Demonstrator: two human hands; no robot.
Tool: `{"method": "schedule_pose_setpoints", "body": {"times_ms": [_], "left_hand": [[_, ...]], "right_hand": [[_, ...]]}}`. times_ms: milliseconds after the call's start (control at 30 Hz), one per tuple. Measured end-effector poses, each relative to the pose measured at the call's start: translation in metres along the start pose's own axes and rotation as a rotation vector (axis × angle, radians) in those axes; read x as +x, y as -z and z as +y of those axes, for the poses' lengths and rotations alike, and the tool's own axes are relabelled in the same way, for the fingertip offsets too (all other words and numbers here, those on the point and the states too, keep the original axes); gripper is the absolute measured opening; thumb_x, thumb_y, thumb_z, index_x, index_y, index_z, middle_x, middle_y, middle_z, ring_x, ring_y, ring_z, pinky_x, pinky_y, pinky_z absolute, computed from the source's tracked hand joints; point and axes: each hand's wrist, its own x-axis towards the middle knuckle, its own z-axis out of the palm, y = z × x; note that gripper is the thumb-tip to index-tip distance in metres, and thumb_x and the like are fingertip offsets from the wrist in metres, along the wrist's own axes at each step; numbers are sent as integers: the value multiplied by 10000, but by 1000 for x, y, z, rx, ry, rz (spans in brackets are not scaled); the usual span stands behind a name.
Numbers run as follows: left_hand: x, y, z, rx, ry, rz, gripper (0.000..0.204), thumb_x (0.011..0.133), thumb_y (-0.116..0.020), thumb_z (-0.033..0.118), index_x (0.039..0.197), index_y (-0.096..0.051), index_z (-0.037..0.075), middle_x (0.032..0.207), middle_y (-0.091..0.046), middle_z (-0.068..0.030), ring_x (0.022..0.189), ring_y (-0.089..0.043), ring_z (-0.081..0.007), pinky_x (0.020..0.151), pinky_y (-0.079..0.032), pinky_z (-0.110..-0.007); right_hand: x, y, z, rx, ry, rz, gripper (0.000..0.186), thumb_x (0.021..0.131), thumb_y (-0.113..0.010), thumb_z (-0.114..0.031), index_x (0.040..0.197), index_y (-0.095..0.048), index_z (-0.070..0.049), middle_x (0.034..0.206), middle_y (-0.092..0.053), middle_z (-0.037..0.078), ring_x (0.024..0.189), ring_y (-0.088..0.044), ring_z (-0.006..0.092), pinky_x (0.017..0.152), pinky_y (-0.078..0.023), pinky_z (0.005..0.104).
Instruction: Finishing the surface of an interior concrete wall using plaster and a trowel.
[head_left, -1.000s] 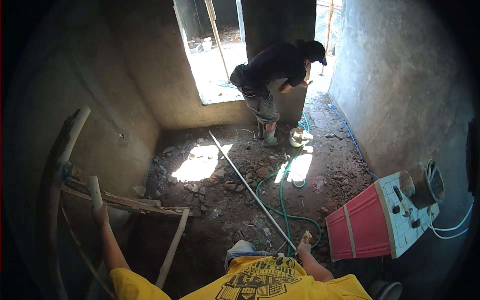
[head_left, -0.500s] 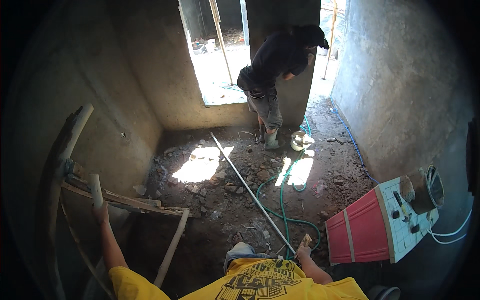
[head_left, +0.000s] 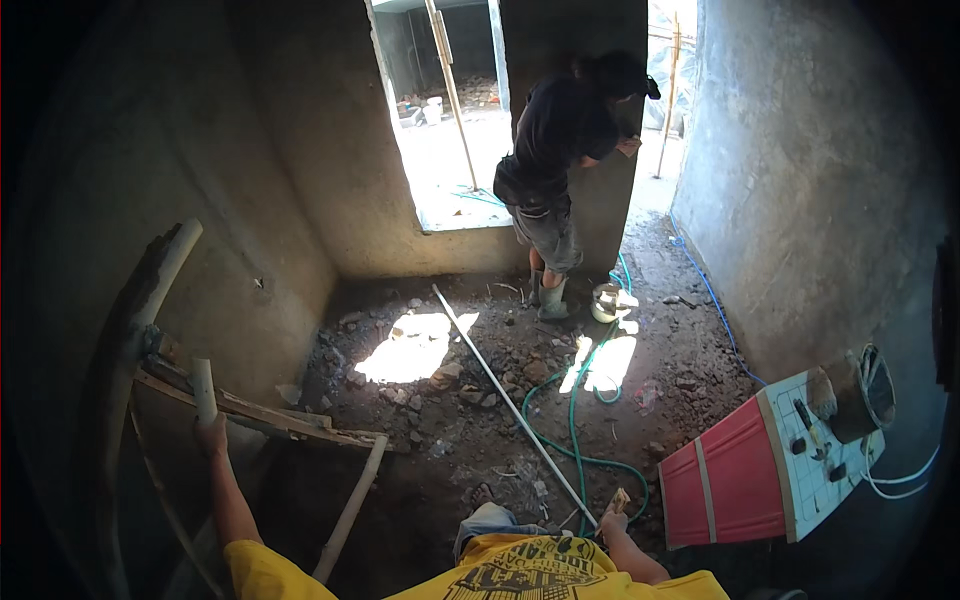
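Note:
My left hand [head_left: 212, 438] is wrapped round a short upright pale pole [head_left: 204, 385], part of a rough wooden frame. Beside it runs the frame's horizontal board [head_left: 260, 408], which meets a slanting pole [head_left: 352, 505]. Low on the right, my right hand [head_left: 612, 524] is closed on a small brown, wood-like piece [head_left: 620, 499] that sticks up past the fingers; its exact kind is unclear. Close to that hand ends a long thin white pipe [head_left: 500, 385], slanting across the floor. Whether the hand touches it cannot be told.
A co-worker [head_left: 563, 150] in dark clothes stands at the wall between the window opening and doorway. A pale bucket [head_left: 606, 302] and green hose [head_left: 576, 430] lie on rubble-strewn ground. On the right, a red-sided table [head_left: 722, 475] with a tiled top bears tools and a dark bucket [head_left: 862, 393].
My view has tilted up slightly, so the room sits lower in the picture. The co-worker's hand has shifted to the wall edge by the doorway. Both my hands keep their holds.

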Motion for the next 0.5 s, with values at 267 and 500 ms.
{"method": "schedule_pose_setpoints", "body": {"times_ms": [267,500], "left_hand": [[-2,7,-7,-27,-20,14,444,690,-653,224,1036,-545,-32,1010,-584,-182,932,-580,-300,797,-450,-391],[23,-12,-39,-36,-67,61,538,676,-671,287,1065,-525,-54,1021,-578,-197,948,-565,-331,798,-450,-391]], "right_hand": [[-8,-2,7,34,107,-26,491,879,-439,-372,1087,-494,69,996,-565,226,890,-563,329,703,-438,404],[-2,-5,8,-35,141,-14,525,865,-454,-392,1119,-482,66,1057,-546,231,972,-535,352,771,-427,401]]}}
